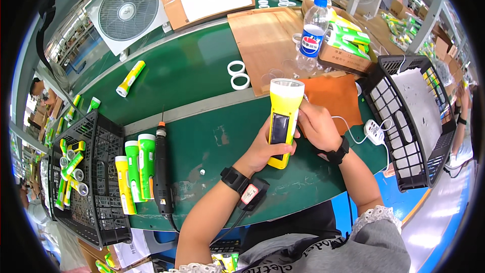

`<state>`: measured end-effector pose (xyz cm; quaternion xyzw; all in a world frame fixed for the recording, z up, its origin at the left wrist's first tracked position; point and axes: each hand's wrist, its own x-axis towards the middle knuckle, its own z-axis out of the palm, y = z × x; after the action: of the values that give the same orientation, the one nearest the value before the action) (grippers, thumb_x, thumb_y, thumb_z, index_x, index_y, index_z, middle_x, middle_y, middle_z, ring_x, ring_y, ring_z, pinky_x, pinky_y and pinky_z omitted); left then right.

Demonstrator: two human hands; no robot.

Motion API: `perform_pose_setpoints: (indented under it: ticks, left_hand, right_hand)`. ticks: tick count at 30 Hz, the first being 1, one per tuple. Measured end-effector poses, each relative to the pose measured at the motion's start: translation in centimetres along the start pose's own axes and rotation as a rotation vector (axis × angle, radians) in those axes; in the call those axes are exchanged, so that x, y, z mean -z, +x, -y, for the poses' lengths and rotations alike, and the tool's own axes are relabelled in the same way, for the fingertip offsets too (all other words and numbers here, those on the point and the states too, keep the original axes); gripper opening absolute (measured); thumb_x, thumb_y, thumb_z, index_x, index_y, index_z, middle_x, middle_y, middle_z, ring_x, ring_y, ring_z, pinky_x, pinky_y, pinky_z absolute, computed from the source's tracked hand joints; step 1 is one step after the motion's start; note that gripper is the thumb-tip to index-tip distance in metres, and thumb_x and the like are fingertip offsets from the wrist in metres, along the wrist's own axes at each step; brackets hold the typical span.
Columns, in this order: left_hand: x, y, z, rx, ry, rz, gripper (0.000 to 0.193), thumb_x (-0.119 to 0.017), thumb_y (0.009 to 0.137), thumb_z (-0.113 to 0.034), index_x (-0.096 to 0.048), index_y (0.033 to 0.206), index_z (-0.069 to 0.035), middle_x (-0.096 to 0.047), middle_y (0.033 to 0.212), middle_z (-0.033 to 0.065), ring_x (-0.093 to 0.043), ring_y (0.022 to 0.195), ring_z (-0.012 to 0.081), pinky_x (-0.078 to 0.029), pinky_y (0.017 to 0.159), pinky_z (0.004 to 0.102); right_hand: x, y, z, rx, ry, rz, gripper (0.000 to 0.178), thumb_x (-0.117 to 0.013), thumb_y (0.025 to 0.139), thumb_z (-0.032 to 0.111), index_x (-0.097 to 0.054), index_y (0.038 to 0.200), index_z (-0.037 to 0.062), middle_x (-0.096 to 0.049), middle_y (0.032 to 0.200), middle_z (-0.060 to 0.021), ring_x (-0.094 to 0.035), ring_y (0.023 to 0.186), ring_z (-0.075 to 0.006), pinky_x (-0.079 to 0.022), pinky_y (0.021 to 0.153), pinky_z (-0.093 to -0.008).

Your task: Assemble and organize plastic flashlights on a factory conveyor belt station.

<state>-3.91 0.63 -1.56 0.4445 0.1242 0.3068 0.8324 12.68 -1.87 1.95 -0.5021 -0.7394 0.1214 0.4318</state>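
Observation:
A yellow flashlight [286, 121] with a white-rimmed head and a dark panel on its body stands upright, lens end away from me, over the green bench. Wrapped round its lower body is my left hand [265, 147], thumb across the front. My right hand [319, 125] is closed at the flashlight's right side, its fingertips partly hidden behind the body. A small white piece shows by those fingers; I cannot make out what they grip. From beside that hand a white cable [348, 130] runs to a white power strip [374, 132].
At left, two green flashlights [146, 164] and a yellow one [125, 184] lie beside an electric screwdriver [161, 172] and a black crate [91, 172]. Beyond are white rings [240, 81], a bottle [312, 35], an orange cloth [336, 98], a carton [346, 59] and another black crate [399, 136].

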Motion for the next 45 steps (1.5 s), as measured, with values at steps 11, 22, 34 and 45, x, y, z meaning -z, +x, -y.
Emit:
perform_pose_setpoints:
  ticks: [11,22,34,45]
  left_hand:
    - [-0.3,0.3,0.3,-0.035,0.081,-0.068,0.067,-0.071,0.066,-0.006,-0.033,0.120,-0.012,-0.052,0.100,0.0078,-0.057,0.076,0.0182,-0.047,0.069,0.0319]
    - [-0.3,0.4,0.5,-0.050,0.072,-0.072,0.086,-0.070,0.065,-0.002,-0.020,0.133,-0.016,-0.044,0.112,0.0081,-0.053,0.092,0.0188,-0.046,0.081,0.0335]
    - [-0.1,0.3,0.8,-0.025,0.136,-0.030,0.097,-0.067,0.068,0.001,-0.004,0.140,-0.016,-0.046,0.112,0.0071,-0.053,0.093,0.0176,-0.045,0.081,0.0318]
    - [1.0,0.6,1.1,-0.082,-0.090,-0.170,0.057,-0.055,0.084,-0.015,-0.024,0.132,-0.011,-0.051,0.111,0.0089,-0.054,0.098,0.0195,-0.045,0.084,0.0332]
  right_hand:
    - [0.1,0.2,-0.8,-0.176,0.089,-0.038,0.017,-0.048,0.085,0.014,-0.055,0.093,0.0007,-0.057,0.066,-0.0149,-0.057,0.060,-0.0322,-0.043,0.056,-0.0376]
    - [-0.1,0.1,-1.2,-0.465,0.850,0.124,0.024,-0.049,0.088,0.022,-0.058,0.090,0.0001,-0.049,0.064,0.0040,-0.039,0.052,0.0007,-0.027,0.043,-0.0163]
    - [-0.2,-0.2,-1.6,-0.314,0.742,0.074,0.016,-0.052,0.083,0.011,-0.058,0.083,-0.0035,-0.055,0.071,0.0007,-0.047,0.061,-0.0032,-0.037,0.053,-0.0185]
    - [-1.2,0.2,-1.9,-0.263,0.825,0.111,0.051,-0.077,0.063,0.006,-0.043,0.101,0.0042,-0.045,0.096,-0.0003,-0.043,0.091,-0.0079,-0.039,0.079,-0.0222]
